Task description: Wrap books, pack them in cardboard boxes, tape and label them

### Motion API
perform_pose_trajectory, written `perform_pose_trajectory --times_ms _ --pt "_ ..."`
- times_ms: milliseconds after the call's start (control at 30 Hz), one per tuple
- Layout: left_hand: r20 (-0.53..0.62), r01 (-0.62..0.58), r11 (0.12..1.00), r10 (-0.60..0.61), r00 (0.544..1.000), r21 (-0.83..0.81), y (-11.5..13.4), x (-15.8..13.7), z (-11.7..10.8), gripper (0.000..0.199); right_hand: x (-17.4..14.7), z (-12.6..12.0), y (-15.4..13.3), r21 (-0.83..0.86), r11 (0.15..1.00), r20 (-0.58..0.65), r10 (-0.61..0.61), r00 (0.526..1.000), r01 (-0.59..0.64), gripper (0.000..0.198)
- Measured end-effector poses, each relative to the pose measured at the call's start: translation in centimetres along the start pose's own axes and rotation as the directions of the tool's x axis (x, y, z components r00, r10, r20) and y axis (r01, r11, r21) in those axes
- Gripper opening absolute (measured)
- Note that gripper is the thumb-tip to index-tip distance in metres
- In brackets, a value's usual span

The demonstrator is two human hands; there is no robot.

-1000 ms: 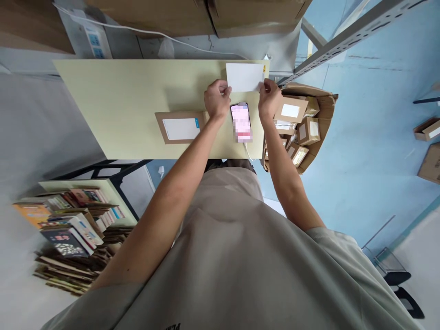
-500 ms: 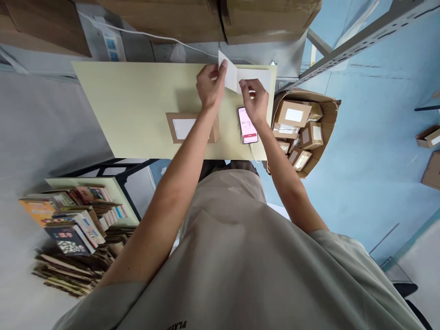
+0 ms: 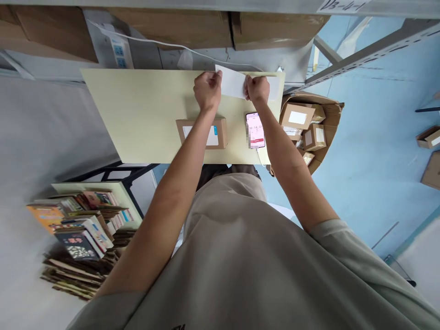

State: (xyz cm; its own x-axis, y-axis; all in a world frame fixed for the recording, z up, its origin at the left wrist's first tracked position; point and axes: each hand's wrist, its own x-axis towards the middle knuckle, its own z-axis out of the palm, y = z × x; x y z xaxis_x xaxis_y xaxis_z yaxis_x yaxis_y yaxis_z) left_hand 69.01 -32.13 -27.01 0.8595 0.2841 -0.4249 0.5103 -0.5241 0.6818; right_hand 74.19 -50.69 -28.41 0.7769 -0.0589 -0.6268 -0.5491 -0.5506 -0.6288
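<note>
Over the far right part of the table, my left hand [image 3: 208,90] pinches the left end of a white paper strip [image 3: 233,84]. My right hand [image 3: 257,89] is closed on the same strip further right, its fingers curled in. More white paper [image 3: 274,88] lies to the right of that hand; whether it is joined to the strip is hidden. A small brown cardboard box [image 3: 221,133] with a white label rests on the table, partly covered by my left forearm. Beside my right forearm lies a phone [image 3: 255,130] with a lit timer screen and a cable plugged in.
An open carton [image 3: 335,114] of small labelled boxes stands right of the table [image 3: 137,110]. Large cartons [image 3: 178,27] and a power strip [image 3: 120,52] sit behind it. A grey metal shelf post [image 3: 371,52] rises at right. Books [image 3: 80,229] and flattened cardboard [image 3: 72,277] are stacked at lower left.
The strip, bent upright at a crease before, is now stretched flatter between my hands. My right hand has closed into a fist-like grip on it. The view has shifted slightly.
</note>
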Motion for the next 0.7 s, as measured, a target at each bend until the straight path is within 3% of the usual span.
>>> perform_pose_trajectory --times_ms 100,300,500,600,700 --pt "-0.134 0.201 0.980 -0.200 0.971 -0.011 0.0 0.9 0.8 0.038 -0.3 -0.3 -0.2 -0.034 0.999 0.007 -0.028 1.000 0.028 0.057" --pt "-0.118 0.171 0.978 -0.185 0.976 -0.123 -0.6 1.6 0.7 0.038 -0.2 -0.7 -0.4 -0.057 0.998 0.001 0.002 1.000 -0.002 0.063" --pt "-0.166 0.139 0.966 -0.177 0.970 -0.219 -0.1 -0.1 0.5 0.033 0.3 -0.5 0.0 -0.024 0.999 -0.010 0.040 0.999 -0.040 0.066" --pt "-0.251 0.144 0.948 -0.218 0.943 -0.285 -0.9 -0.7 -1.2 0.030 0.3 -0.4 0.1 -0.019 1.000 -0.027 0.019 0.999 -0.020 0.067" --pt "-0.254 0.119 0.947 -0.199 0.947 -0.298 -2.5 -1.3 -4.7 0.036 0.4 -0.6 0.0 -0.033 0.999 -0.021 0.009 1.000 -0.009 0.066"
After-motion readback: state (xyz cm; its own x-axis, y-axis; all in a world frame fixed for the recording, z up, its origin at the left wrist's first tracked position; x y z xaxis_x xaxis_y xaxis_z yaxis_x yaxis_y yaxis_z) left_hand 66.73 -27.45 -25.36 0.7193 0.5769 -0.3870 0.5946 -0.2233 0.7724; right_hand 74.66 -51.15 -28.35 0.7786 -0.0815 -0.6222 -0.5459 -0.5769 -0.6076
